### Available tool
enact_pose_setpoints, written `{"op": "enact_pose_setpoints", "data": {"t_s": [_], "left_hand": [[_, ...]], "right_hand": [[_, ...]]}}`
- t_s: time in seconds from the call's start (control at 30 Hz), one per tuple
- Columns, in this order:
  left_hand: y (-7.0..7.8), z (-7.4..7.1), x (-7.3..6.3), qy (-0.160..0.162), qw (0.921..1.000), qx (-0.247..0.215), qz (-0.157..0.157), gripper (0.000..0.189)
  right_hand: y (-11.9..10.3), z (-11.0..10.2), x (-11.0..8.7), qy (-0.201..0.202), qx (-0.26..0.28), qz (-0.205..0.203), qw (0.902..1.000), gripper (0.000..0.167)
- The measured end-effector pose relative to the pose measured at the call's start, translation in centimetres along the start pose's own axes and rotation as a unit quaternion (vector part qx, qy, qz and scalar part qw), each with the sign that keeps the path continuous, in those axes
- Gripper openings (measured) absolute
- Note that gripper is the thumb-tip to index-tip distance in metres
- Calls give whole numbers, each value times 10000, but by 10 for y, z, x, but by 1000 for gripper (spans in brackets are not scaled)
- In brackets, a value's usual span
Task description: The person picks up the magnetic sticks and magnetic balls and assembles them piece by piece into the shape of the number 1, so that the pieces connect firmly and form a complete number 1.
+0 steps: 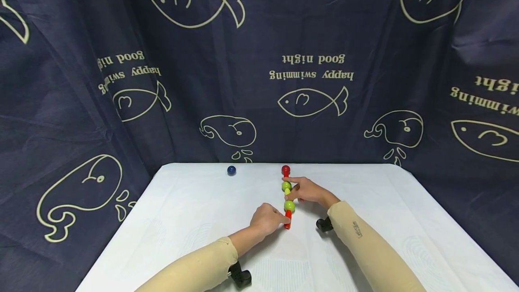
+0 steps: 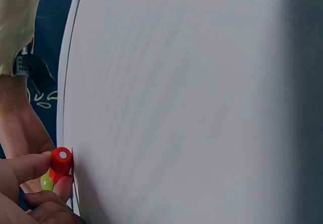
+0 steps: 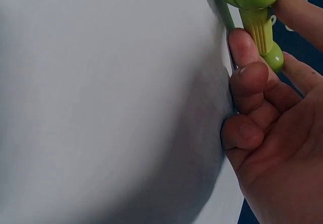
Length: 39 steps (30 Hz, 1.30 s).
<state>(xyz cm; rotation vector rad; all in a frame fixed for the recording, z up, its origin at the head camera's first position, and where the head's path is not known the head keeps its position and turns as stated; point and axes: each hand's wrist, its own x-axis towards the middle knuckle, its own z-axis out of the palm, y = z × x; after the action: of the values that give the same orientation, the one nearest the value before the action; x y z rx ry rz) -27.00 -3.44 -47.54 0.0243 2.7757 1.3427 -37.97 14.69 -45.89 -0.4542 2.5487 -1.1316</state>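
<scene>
A row of magnetic building pieces stands out from the white table. From far to near it runs: red ball (image 1: 285, 169), short red rod (image 1: 286, 176), green ball (image 1: 286, 186), yellow-green rod (image 1: 287, 192), second green ball (image 1: 289, 206), near red rod (image 1: 288, 214). My left hand (image 1: 266, 220) pinches the near red rod between thumb and finger; its round end with a pale dot (image 2: 62, 155) faces the left wrist camera. My right hand (image 1: 309, 190) holds the row around the yellow-green rod (image 3: 258, 32), its index finger stretched toward the short red rod.
A dark blue ball (image 1: 231, 170) lies near the table's far edge, left of the row. The white table (image 1: 182, 202) ends at a dark blue curtain (image 1: 259, 57) printed with fish. A black wrist camera (image 1: 240, 277) hangs under the left sleeve, another (image 1: 324, 225) under the right.
</scene>
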Motion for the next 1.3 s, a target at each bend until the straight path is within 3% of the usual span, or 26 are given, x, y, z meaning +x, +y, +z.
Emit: {"op": "enact_pose_setpoints", "data": {"t_s": [0.2,0.5,0.87,1.3], "left_hand": [[-1,0,0,44,10000,-10,60,28],[0,-1,-1,-16,9999,-101,-14,28],[1,-1,-2,-84,10000,-27,-35,29],[0,-1,0,-147,9997,-66,187,33]], "right_hand": [[0,-3,-7,-178,83,-185,9996,76],[5,-6,-7,-719,433,-293,9960,93],[5,-5,-7,-645,371,-301,9968,94],[4,-3,-9,-604,406,-429,9964,93]]}}
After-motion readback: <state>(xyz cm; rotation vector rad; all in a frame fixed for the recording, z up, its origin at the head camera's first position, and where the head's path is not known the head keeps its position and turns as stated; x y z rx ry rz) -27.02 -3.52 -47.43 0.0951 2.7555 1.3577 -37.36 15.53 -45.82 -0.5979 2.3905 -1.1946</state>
